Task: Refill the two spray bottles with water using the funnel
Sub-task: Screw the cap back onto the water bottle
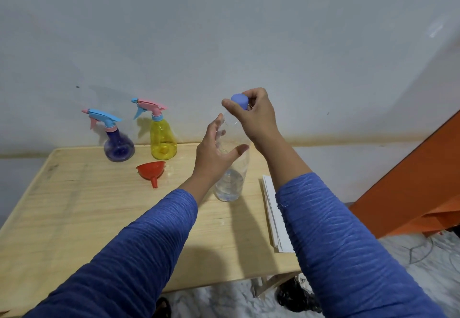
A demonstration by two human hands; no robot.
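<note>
A clear water bottle point(230, 183) stands on the wooden table point(74, 218), with a little water at its bottom. My left hand point(215, 153) wraps around its upper body. My right hand point(251, 112) pinches the bottle's blue cap point(239, 100) at the top of the neck. A purple spray bottle point(118, 147) with a blue and pink trigger head and a yellow spray bottle point(163, 141) with a pink and blue head stand upright at the table's back edge by the wall. The red funnel point(150, 171) lies on its side in front of them.
A stack of white paper point(273, 215) lies along the table's right edge. An orange panel point(410, 193) leans at the right. A black bag point(296, 295) sits on the marbled floor below the table's front right corner.
</note>
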